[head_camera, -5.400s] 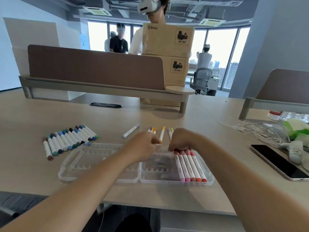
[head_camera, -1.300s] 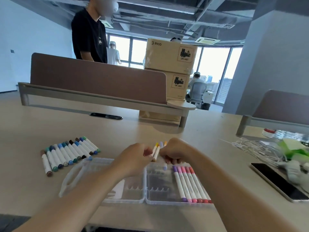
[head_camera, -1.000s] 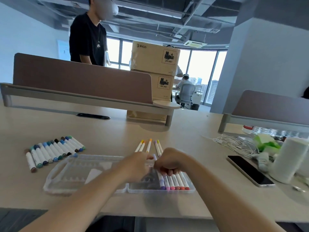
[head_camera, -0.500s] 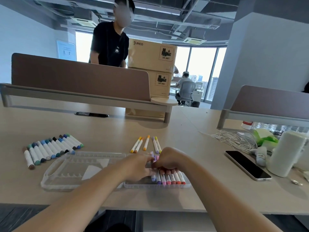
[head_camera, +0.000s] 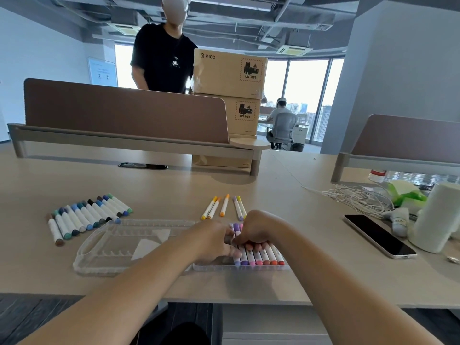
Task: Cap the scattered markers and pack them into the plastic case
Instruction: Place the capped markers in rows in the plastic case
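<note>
Over the plastic case (head_camera: pixel 149 223), a lilac marker (head_camera: pixel 236 260) is seated, pinched by left hand (head_camera: pixel 214 241) and right hand (head_camera: pixel 257 229); twelve-o'clock markers (head_camera: pixel 224 206) are due next.

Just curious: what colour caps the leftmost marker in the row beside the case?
Brown, on that leftmost marker; the head view shows it.
</note>
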Demonstrator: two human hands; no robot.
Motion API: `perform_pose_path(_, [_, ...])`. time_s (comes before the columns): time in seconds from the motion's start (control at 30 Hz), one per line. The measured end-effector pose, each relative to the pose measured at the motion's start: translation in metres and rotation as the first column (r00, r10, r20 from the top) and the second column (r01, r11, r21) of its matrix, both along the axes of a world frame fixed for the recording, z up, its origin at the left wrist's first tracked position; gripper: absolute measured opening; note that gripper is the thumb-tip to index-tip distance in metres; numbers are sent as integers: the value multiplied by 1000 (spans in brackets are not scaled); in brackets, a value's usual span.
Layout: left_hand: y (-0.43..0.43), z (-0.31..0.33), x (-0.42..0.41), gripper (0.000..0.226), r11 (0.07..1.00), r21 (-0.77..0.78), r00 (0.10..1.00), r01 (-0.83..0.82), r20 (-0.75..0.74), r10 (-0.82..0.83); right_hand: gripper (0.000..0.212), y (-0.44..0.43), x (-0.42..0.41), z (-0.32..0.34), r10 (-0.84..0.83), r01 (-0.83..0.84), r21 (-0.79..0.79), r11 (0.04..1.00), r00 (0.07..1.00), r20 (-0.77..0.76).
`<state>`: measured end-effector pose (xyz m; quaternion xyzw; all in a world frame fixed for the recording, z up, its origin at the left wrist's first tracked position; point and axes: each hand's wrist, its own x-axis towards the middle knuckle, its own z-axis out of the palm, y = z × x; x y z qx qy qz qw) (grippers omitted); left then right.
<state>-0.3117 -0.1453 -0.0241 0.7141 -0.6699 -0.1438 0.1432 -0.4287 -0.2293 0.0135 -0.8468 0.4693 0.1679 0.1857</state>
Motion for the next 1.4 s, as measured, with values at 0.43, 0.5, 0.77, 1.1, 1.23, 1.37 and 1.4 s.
perform_pose_path(0.43, [-48,11,23,25,965,-191,968,-178,-209,137,21,-69,26,-16,-118,215,-338,916,951,287])
perform_pose_path(0.5, [-57,9,27,24,954,-203,955,-218,-247,166,8,-80,35,-15,-108,216,-335,917,944,312])
perform_pose_path(0.77, [-75,2,47,25,936,-244,949,-255,-247,195,37,-104,82,-17,-132,64,-374,925,978,-160])
perform_pose_path(1.1, [-44,7,44,26,938,-204,935,-279,-280,217,16,-85,68,-10,-149,177,-279,944,982,118])
perform_pose_path(1.23, [-27,1,41,21,958,-183,963,-222,-195,186,28,-37,45,7,-85,99,-106,989,988,125])
perform_pose_path(1.37, [-9,-3,32,43,969,-159,973,-188,-165,161,34,6,24,16,-49,47,33,998,997,67])
perform_pose_path(1.4, [-6,-4,29,42,973,-156,976,-171,-160,146,35,13,21,17,-43,40,47,998,996,73])
